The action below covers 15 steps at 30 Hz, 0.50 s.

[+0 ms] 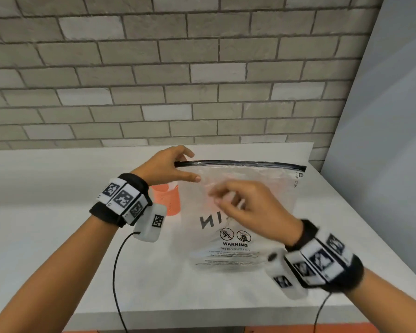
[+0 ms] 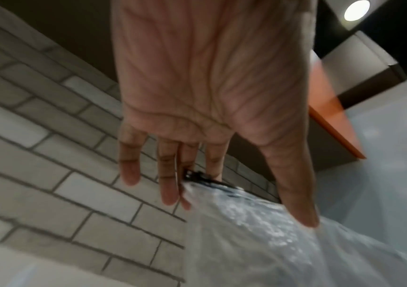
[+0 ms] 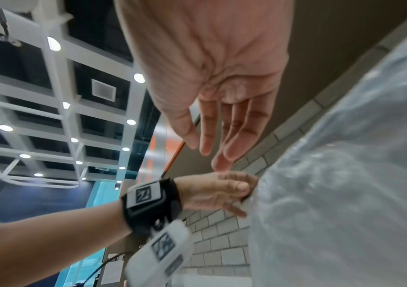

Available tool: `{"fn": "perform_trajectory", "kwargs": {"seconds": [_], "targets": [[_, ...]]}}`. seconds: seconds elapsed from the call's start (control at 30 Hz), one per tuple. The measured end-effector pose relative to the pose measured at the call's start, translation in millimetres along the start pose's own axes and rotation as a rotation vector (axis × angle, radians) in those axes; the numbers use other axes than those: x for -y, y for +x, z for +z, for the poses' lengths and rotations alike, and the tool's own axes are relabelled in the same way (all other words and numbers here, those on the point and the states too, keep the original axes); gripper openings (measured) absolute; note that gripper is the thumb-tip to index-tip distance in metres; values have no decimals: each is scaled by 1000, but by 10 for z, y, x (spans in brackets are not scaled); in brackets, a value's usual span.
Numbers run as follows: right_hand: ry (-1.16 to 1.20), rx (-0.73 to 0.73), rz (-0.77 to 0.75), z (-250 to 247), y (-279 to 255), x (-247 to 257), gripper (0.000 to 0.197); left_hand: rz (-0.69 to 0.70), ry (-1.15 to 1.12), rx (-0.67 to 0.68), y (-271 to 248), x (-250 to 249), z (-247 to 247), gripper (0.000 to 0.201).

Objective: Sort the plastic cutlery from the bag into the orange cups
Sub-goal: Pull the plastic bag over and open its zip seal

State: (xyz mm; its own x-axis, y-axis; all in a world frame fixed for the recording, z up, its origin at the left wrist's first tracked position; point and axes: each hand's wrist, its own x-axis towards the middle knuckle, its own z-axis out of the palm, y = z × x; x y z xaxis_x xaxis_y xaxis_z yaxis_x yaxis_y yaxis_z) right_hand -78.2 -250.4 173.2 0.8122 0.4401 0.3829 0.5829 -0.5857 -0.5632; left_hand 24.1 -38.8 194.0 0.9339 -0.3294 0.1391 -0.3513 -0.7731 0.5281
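Observation:
A clear zip bag (image 1: 228, 253) with a black zip strip (image 1: 240, 163) and a printed warning stands upright on the white table (image 1: 58, 236). My left hand (image 1: 190, 165) pinches its top left corner, thumb on the front and fingers behind the strip. In the left wrist view the left hand (image 2: 239, 211) has its thumb on the crinkled bag (image 2: 271, 252). My right hand (image 1: 223, 200) hovers in front of the bag's upper middle, fingers loose and holding nothing. An orange cup (image 1: 168, 198) stands behind the bag's left edge. I cannot make out any cutlery inside the bag.
A grey brick wall (image 1: 178, 68) runs along the back of the table. A plain grey panel (image 1: 382, 140) closes off the right side. Black cables (image 1: 117, 272) hang from both wrist units over the table's front edge.

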Motion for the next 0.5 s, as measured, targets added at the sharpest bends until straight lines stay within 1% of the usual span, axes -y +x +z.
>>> {"fn": "perform_trajectory", "kwargs": {"seconds": [0.1,0.17,0.23,0.33,0.4,0.5], "targets": [[-73,-88,-40,21,459,123,22,-104,-266,-38,-74,201,-32,49],[-139,-117,17,86,715,128,26,-142,-452,-64,-133,278,-20,38],[-212,-99,72,173,906,78,31,-151,-578,-113,-182,325,2,27],[-245,-50,151,317,1082,39,36,-121,-677,-200,-240,335,37,11],[-213,-54,191,382,1144,31,34,-107,-724,-250,-257,322,55,12],[-196,-69,197,425,1169,40,26,-101,-733,-307,-266,297,90,14]]}}
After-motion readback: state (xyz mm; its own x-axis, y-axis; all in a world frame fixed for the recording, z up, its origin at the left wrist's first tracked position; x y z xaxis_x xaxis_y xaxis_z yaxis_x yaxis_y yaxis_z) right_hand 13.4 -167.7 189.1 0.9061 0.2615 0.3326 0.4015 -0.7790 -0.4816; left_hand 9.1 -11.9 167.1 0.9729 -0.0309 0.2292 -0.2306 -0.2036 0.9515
